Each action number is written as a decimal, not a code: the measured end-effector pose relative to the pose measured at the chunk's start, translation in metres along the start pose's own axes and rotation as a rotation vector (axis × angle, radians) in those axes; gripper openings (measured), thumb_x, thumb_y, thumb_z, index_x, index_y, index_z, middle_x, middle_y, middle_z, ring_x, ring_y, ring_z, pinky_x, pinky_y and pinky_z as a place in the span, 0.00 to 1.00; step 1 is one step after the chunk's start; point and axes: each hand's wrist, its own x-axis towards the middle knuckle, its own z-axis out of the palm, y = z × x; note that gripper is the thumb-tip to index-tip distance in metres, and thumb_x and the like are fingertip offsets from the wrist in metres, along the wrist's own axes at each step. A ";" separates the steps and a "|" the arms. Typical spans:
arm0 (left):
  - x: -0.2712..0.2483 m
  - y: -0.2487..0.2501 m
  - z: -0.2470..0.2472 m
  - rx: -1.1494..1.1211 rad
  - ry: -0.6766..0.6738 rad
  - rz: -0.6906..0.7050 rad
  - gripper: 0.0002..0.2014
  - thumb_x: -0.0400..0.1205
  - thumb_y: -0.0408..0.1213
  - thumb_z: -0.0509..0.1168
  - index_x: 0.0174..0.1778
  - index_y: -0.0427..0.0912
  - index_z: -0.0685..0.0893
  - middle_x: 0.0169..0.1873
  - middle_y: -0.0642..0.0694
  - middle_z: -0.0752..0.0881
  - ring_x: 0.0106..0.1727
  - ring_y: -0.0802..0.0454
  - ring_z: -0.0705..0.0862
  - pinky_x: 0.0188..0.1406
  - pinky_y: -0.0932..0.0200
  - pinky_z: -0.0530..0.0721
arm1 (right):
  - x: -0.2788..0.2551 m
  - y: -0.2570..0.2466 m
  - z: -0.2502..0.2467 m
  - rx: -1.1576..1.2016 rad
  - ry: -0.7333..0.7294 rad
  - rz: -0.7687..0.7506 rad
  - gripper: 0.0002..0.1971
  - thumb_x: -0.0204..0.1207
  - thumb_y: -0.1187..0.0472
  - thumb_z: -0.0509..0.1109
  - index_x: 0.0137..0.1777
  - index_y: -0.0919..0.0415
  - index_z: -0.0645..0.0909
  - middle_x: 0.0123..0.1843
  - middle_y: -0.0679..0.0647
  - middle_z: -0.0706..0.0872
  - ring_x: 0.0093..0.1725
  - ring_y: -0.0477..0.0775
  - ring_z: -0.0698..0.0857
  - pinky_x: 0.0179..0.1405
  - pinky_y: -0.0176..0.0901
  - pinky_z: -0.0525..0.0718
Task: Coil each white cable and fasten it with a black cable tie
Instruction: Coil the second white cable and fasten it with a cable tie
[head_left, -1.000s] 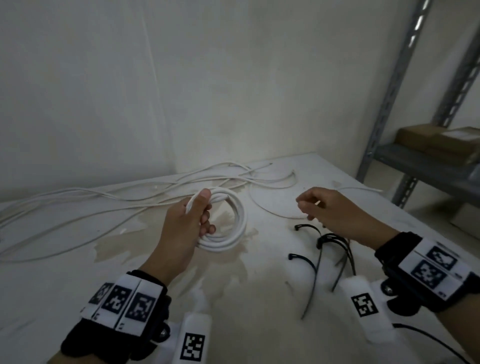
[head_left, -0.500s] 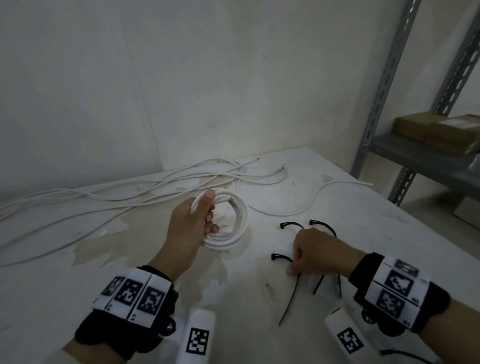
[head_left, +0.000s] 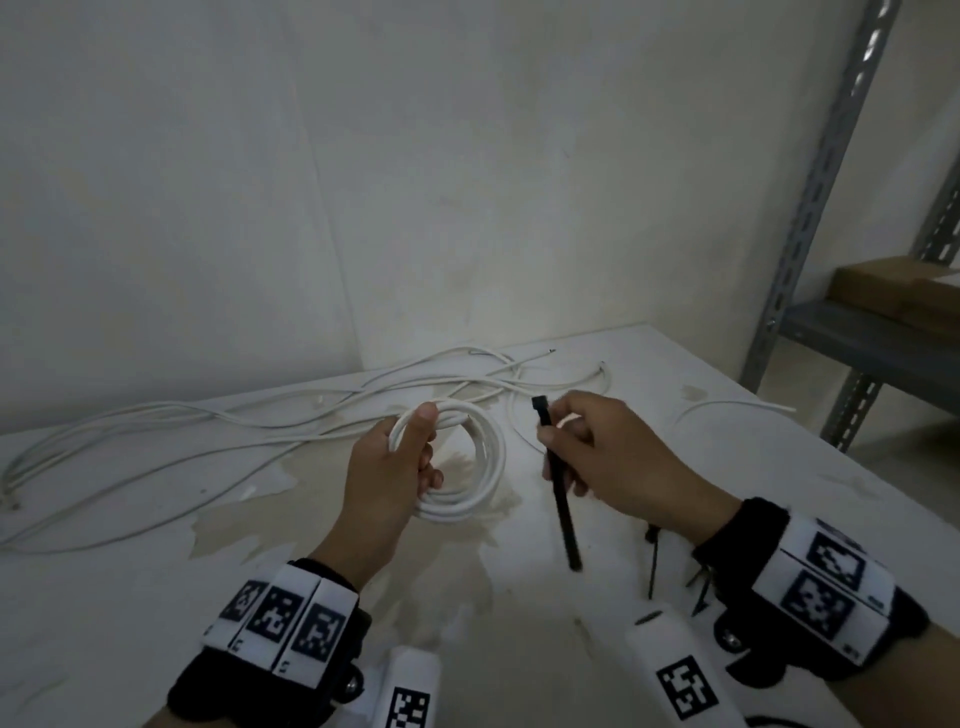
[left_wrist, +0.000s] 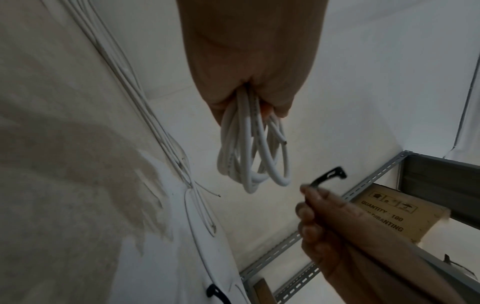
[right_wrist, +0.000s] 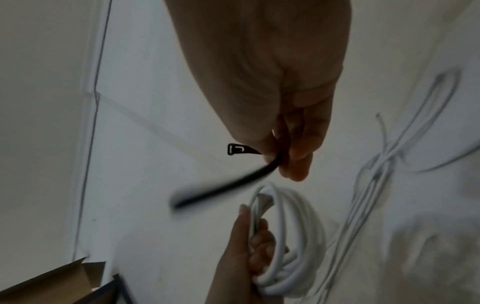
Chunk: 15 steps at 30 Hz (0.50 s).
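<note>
Above the table (head_left: 779, 467), the left hand (head_left: 387, 478) grips one coiled white cable (head_left: 483, 467); the right hand (head_left: 618, 462) pinches one black cable tie (head_left: 563, 514).

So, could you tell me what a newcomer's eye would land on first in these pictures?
Probably the white coil gripped in the left hand above the middle of the table. Beside it, the right hand pinches a black tie, head up, tail hanging down. Behind them, loose cables sprawl toward the wall.
</note>
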 end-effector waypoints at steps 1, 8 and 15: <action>0.001 0.001 -0.006 0.005 0.015 0.019 0.16 0.81 0.43 0.62 0.32 0.36 0.77 0.18 0.50 0.72 0.16 0.59 0.71 0.19 0.67 0.77 | 0.002 -0.008 0.009 0.006 -0.007 -0.039 0.05 0.82 0.62 0.61 0.45 0.54 0.76 0.29 0.49 0.84 0.23 0.44 0.83 0.23 0.32 0.77; 0.000 0.006 -0.061 0.037 0.142 0.110 0.15 0.82 0.42 0.62 0.35 0.34 0.77 0.22 0.45 0.72 0.17 0.59 0.72 0.18 0.67 0.75 | 0.021 -0.045 0.081 0.041 -0.057 -0.187 0.12 0.82 0.65 0.60 0.57 0.56 0.83 0.32 0.44 0.81 0.21 0.40 0.79 0.25 0.26 0.75; -0.004 0.008 -0.111 0.053 0.280 0.152 0.15 0.81 0.44 0.62 0.31 0.41 0.75 0.22 0.47 0.73 0.18 0.60 0.74 0.19 0.67 0.74 | 0.033 -0.070 0.127 0.060 -0.105 -0.115 0.05 0.76 0.68 0.65 0.41 0.60 0.79 0.31 0.57 0.86 0.25 0.46 0.85 0.31 0.39 0.87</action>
